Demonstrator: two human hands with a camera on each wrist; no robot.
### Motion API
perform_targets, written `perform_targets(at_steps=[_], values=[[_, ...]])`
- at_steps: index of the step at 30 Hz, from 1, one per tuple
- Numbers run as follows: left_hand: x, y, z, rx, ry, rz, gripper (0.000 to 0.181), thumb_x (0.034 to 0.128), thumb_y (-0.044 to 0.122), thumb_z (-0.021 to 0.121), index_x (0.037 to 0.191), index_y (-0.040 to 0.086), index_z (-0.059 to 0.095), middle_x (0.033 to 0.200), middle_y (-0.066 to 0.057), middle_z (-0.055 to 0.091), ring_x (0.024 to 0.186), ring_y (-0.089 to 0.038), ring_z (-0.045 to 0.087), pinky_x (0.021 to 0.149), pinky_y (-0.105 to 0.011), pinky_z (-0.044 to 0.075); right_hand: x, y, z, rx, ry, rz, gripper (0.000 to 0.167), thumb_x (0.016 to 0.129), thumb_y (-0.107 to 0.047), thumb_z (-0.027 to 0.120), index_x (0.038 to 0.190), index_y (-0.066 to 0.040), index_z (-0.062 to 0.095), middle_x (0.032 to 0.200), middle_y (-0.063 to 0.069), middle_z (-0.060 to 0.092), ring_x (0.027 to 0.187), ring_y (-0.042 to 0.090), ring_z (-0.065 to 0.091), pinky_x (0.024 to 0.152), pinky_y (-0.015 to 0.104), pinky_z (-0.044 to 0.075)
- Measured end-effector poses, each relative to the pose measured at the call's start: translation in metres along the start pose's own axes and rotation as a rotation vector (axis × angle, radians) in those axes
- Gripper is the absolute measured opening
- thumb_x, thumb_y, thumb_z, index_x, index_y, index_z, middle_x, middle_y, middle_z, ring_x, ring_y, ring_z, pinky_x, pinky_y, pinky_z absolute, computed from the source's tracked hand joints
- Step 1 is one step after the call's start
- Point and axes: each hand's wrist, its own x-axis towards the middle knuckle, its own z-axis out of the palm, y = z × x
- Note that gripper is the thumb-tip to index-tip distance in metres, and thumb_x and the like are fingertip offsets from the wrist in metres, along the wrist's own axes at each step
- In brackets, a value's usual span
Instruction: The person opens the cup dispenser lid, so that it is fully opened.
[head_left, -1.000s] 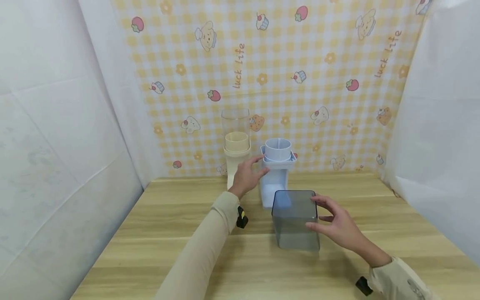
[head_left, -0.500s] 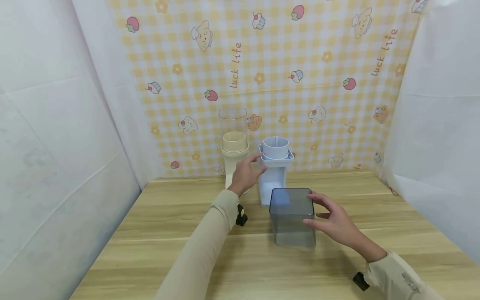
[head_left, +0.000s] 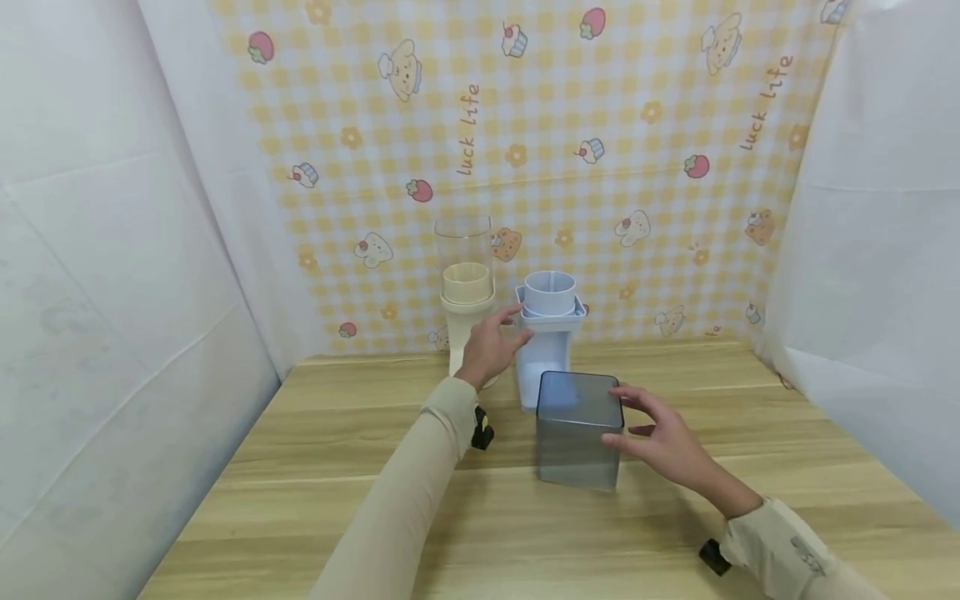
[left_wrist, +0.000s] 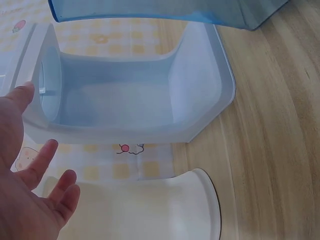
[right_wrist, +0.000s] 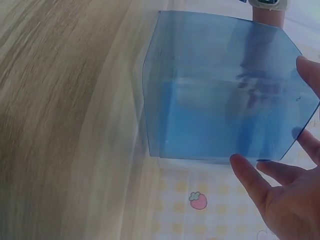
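Observation:
My left hand (head_left: 489, 346) reaches to the upper left corner of a light-blue stand (head_left: 542, 354), thumb and forefinger at its collar. A round blue cup (head_left: 550, 293) sits on top of that stand. In the left wrist view the thumb tip rests on the collar's edge while the other visible fingers (left_wrist: 40, 162) are clear of it. My right hand (head_left: 671, 446) holds a see-through grey square container (head_left: 577, 450) at its right side, fingers behind and thumb in front. The container is upright in front of the stand; the right wrist view shows it bluish (right_wrist: 215, 100).
Left of the blue stand is a cream stand (head_left: 457, 321) with a cream cup (head_left: 467, 282) and a clear cylinder (head_left: 462, 233). Behind is a checked cloth (head_left: 600, 192). White sheets (head_left: 120, 250) flank the wooden table (head_left: 315, 467).
The container and my right hand have moved slightly left and back toward the blue stand. My left hand has stayed at the collar. The head view has shifted a little.

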Motion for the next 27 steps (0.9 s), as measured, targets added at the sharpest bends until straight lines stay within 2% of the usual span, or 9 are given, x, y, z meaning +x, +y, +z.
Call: perform_targets(at_steps=[8, 12, 17, 21, 27], values=[[0.005, -0.003, 0.004, 0.049, 0.021, 0.020, 0.053, 0.0926, 0.044, 0.068, 0.142, 0.035, 0.052, 0.130, -0.003, 0.064, 0.078, -0.021, 0.063, 0.053, -0.028, 0.043, 0.001, 0.007, 0.002, 0.008, -0.015, 0.011, 0.058, 0.086, -0.015, 0.079, 0.136, -0.003, 0.053, 0.148, 0.027, 0.040, 0.126, 0.046, 0.049, 0.081, 0.044, 0.056], [0.007, -0.003, 0.005, 0.033, 0.016, 0.015, 0.052, 0.0930, 0.043, 0.068, 0.142, 0.035, 0.052, 0.129, -0.003, 0.065, 0.088, -0.023, 0.067, 0.057, -0.030, 0.045, 0.003, 0.008, 0.002, 0.013, -0.016, 0.013, 0.057, 0.086, -0.015, 0.078, 0.136, -0.003, 0.053, 0.149, 0.027, 0.040, 0.126, 0.047, 0.049, 0.081, 0.045, 0.056], [0.010, -0.003, 0.005, 0.006, 0.003, -0.004, 0.053, 0.0927, 0.043, 0.068, 0.143, 0.036, 0.051, 0.130, -0.004, 0.065, 0.110, -0.029, 0.064, 0.071, -0.036, 0.050, 0.005, 0.007, 0.002, 0.006, -0.020, 0.020, 0.055, 0.088, -0.017, 0.077, 0.136, -0.005, 0.054, 0.149, 0.025, 0.041, 0.126, 0.047, 0.049, 0.082, 0.042, 0.056], [0.014, -0.006, 0.006, 0.006, 0.008, -0.012, 0.053, 0.0926, 0.043, 0.068, 0.143, 0.037, 0.051, 0.129, -0.005, 0.065, 0.112, -0.027, 0.063, 0.076, -0.039, 0.051, 0.006, 0.005, 0.003, 0.001, -0.022, 0.021, 0.053, 0.089, -0.018, 0.076, 0.136, -0.007, 0.054, 0.148, 0.023, 0.044, 0.126, 0.047, 0.050, 0.080, 0.039, 0.057], [0.017, -0.005, 0.007, -0.007, 0.004, -0.014, 0.053, 0.0929, 0.041, 0.069, 0.143, 0.036, 0.052, 0.128, -0.007, 0.065, 0.109, -0.026, 0.063, 0.074, -0.039, 0.051, 0.009, 0.007, 0.005, -0.001, -0.015, 0.019, 0.049, 0.091, -0.017, 0.073, 0.136, -0.008, 0.055, 0.147, 0.022, 0.045, 0.124, 0.047, 0.051, 0.078, 0.038, 0.057]])
